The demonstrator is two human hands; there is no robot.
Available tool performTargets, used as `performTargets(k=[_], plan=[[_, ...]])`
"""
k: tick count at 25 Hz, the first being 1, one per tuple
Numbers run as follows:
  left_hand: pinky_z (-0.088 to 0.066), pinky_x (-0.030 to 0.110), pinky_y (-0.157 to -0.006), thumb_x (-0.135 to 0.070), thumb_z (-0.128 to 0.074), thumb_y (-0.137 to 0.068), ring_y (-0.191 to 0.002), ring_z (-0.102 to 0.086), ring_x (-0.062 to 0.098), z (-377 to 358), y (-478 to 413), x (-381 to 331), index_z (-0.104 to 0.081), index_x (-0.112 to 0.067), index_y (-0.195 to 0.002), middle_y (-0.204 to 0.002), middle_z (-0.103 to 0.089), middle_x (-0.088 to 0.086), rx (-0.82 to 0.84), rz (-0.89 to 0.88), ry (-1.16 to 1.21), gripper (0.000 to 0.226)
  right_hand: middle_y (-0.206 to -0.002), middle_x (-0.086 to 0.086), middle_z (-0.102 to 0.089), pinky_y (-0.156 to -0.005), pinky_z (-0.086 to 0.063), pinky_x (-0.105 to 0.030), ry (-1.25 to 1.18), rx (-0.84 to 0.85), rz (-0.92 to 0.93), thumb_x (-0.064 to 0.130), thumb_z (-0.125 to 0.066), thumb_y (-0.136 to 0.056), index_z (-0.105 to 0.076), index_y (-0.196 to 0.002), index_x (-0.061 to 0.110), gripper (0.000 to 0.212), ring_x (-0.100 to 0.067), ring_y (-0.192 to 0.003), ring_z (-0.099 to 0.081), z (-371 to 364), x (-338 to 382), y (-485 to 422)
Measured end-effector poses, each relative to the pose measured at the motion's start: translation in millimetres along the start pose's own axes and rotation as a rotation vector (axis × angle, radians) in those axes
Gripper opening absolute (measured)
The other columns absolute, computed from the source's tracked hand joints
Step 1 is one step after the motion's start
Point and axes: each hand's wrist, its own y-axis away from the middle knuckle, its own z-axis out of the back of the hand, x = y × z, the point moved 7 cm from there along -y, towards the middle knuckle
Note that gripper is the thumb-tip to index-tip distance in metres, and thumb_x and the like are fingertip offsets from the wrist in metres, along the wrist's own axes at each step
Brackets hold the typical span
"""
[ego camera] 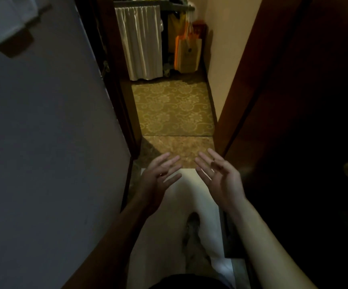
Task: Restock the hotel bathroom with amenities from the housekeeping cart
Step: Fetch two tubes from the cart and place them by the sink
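Observation:
The housekeeping cart [141,38] stands far ahead in the corridor beyond the doorway, with a white pleated curtain over its front and an orange and tan bag [187,53] hanging at its right end. My left hand [158,180] and my right hand [219,180] are raised in front of me at the doorway, palms turned toward each other, fingers spread and straight. Neither hand holds anything. The items on the cart's top are too far and cut off to tell.
A grey wall [43,142] runs along my left with a white box [4,19] mounted high on it. A dark wooden door [283,101] is on my right. A white mat [173,215] lies underfoot, then a stone threshold and patterned green carpet [173,109].

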Motion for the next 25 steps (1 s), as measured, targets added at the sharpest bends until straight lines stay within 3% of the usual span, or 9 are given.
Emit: performTargets(k=[4,10,14,25], plan=[[-0.052,0.04,-0.091,0.004,-0.042,-0.097,-0.116,-0.068,0.028,-12,-86,-22,-0.059,-0.014,-0.124,-0.126,-0.071,0.013,-0.025,-0.032,0.024,0.036,-0.125,-0.011,-0.071,-0.099,-0.049,-0.04,-0.03,0.041,-0.045,0.015,-0.044,-0.103,-0.059,-0.13,0.012,0.032,-0.028,-0.117,-0.068,-16,18,-102],[-0.052,0.041,-0.096,-0.006,-0.04,-0.102,-0.116,-0.069,0.027,-51,-232,-82,-0.054,-0.013,-0.134,-0.125,-0.072,0.011,-0.116,-0.07,0.026,0.036,-0.126,-0.013,-0.071,-0.099,-0.05,-0.041,-0.067,0.119,-0.127,0.012,-0.039,-0.103,-0.06,-0.131,0.011,0.035,-0.028,-0.115,-0.069,-59,76,-274],[-0.05,0.044,-0.1,-0.004,-0.038,-0.101,-0.121,-0.065,0.03,-88,-310,-111,-0.053,-0.011,-0.136,-0.13,-0.069,0.015,-0.082,-0.063,0.043,0.039,-0.125,-0.012,-0.071,-0.097,-0.05,-0.041,-0.065,0.15,-0.12,0.011,-0.04,-0.102,-0.058,-0.134,0.01,0.037,-0.028,-0.117,-0.068,-78,120,-343],[-0.052,0.044,-0.096,0.001,-0.036,-0.097,-0.119,-0.066,0.034,-140,-558,-164,-0.054,-0.009,-0.133,-0.129,-0.068,0.017,-0.057,-0.009,0.076,0.041,-0.128,-0.012,-0.068,-0.096,-0.05,-0.038,-0.071,0.072,-0.09,0.016,-0.038,-0.104,-0.054,-0.138,0.012,0.038,-0.027,-0.118,-0.067,-100,209,-561]])
